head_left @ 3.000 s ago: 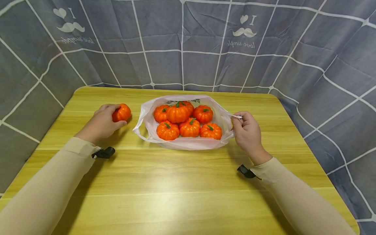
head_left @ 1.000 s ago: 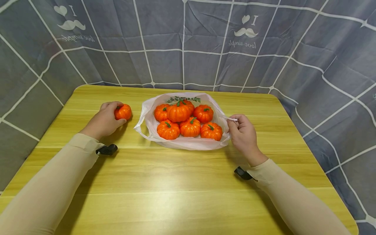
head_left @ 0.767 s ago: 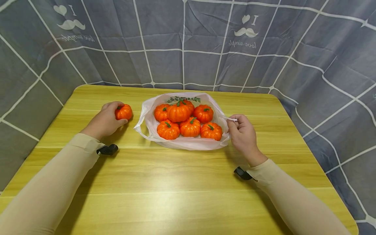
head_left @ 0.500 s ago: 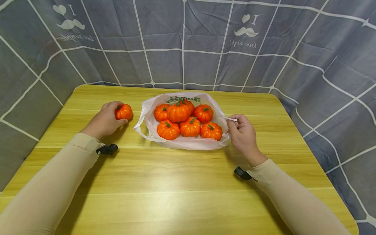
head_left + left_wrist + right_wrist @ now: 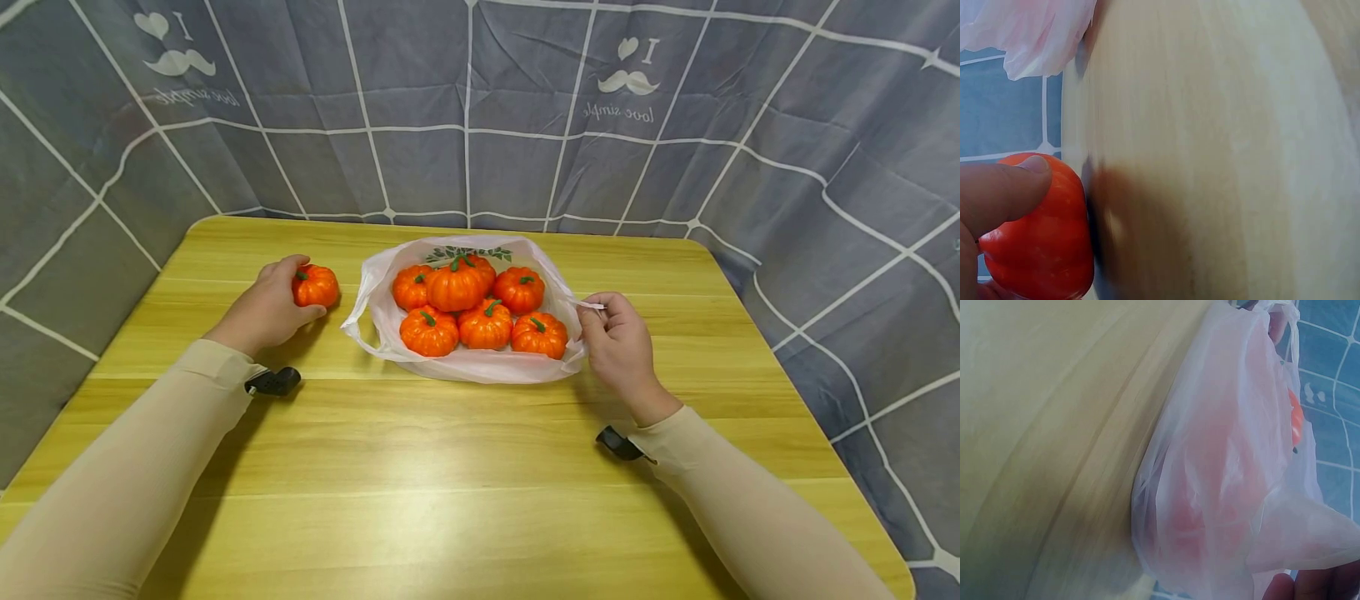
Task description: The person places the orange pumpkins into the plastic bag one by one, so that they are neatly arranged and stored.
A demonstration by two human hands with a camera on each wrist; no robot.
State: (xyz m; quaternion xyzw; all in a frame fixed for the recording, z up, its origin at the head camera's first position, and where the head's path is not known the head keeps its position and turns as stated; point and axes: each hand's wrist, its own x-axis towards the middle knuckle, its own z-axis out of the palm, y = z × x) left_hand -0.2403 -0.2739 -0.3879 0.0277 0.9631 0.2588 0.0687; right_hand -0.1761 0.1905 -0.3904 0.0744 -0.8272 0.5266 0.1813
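Observation:
My left hand [image 5: 267, 307] grips a small orange pumpkin [image 5: 317, 287] at the left of the table, thumb in front and fingers behind it. In the left wrist view the thumb lies against the glossy side of the pumpkin [image 5: 1047, 250], close over the wood. Right of it a whitish plastic bag [image 5: 487, 367] stands with its mouth spread wide. Several similar pumpkins with green stems fill it, one pumpkin [image 5: 456, 288] resting on top of the others. My right hand [image 5: 624, 348] pinches the bag's right handle; its fingertips [image 5: 1280, 587] show at the lower edge of the right wrist view.
The bag's left handle [image 5: 362, 337] stands loose, facing the left hand. Under everything is a yellow wood-grain table [image 5: 420, 492]. A grey-blue curtain [image 5: 420, 92] with white grid lines hangs along its back and sides. A black wrist mount [image 5: 273, 382] juts from the left cuff.
Compared with three seconds ago, the left hand and its pumpkin sit slightly further right. My right hand has shifted a little left, and more of the bag's green leaf print shows. Little has moved since.

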